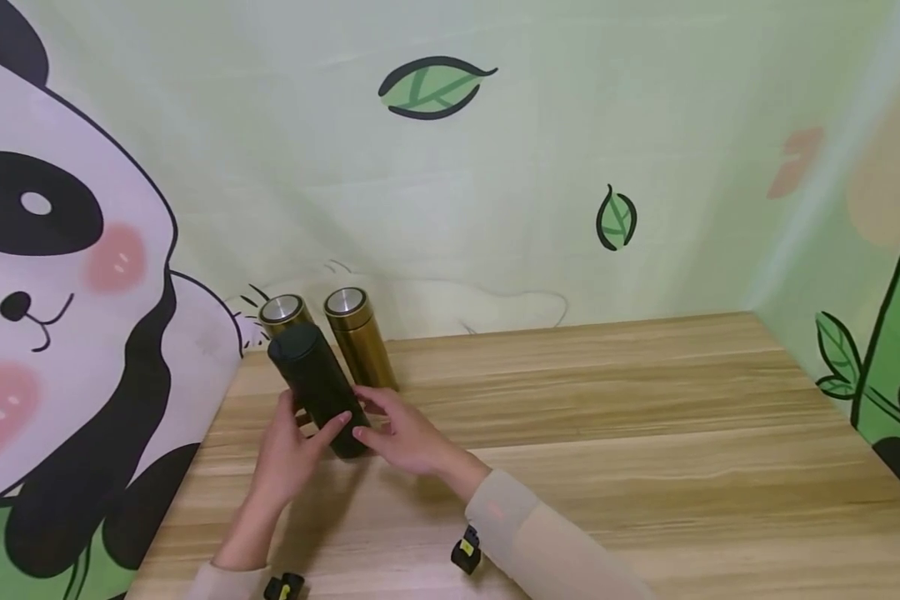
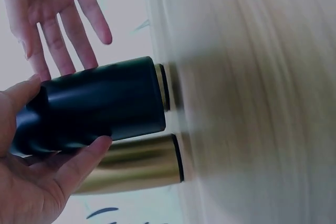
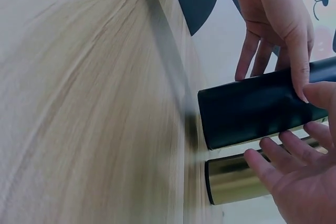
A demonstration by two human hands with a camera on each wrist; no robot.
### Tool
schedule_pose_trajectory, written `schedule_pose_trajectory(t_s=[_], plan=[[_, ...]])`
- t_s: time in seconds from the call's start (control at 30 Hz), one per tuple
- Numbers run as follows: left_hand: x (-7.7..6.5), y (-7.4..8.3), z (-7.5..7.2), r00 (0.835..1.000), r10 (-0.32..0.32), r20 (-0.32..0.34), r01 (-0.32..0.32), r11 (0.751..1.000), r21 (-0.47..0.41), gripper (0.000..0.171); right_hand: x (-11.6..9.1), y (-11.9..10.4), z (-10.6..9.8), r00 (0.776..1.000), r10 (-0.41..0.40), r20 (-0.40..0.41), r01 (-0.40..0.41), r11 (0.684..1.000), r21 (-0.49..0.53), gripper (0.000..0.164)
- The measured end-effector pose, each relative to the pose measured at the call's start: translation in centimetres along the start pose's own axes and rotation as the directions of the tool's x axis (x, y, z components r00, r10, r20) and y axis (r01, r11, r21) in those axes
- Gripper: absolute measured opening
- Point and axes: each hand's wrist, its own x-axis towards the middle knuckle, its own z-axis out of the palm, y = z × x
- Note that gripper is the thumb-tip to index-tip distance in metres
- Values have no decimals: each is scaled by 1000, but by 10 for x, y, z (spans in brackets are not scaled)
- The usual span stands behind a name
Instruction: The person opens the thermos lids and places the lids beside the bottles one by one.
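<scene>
A black thermos bottle [image 1: 321, 392], tilted in the head view, is gripped by my left hand [image 1: 288, 458], thumb on its near side and fingers around its left. In the left wrist view the bottle's base hangs a small gap from the wooden table [image 2: 252, 108]. On the other side is my right hand [image 1: 412, 433]; its thumb and fingertips touch the bottle, with the fingers fairly straight and spread in the left wrist view [image 2: 58, 19]. Just behind stands a gold thermos bottle [image 1: 363, 346] with a silver top. Another gold bottle [image 1: 283, 310] is mostly hidden behind the black one.
A pale green backdrop [image 1: 510, 167] with drawn leaves rises behind the table's back edge. On the left is a large panda picture [image 1: 60, 333]. Small black devices with yellow marks hang by each wrist, one near the right sleeve [image 1: 467, 550]. Bare wood [image 1: 607, 433] stretches to the right.
</scene>
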Motion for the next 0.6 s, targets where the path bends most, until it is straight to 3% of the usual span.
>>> schedule_pose_trajectory(t_s=[0.37, 0.6], plan=[[-8, 19, 9, 996, 67, -50, -67, 998, 1, 73, -1, -1, -7, 994, -45, -101, 50, 997, 53, 53], [-9, 26, 13, 997, 76, -20, -77, 997, -17, 75, -4, 1, -16, 992, -53, -115, 58, 997, 41, 54]])
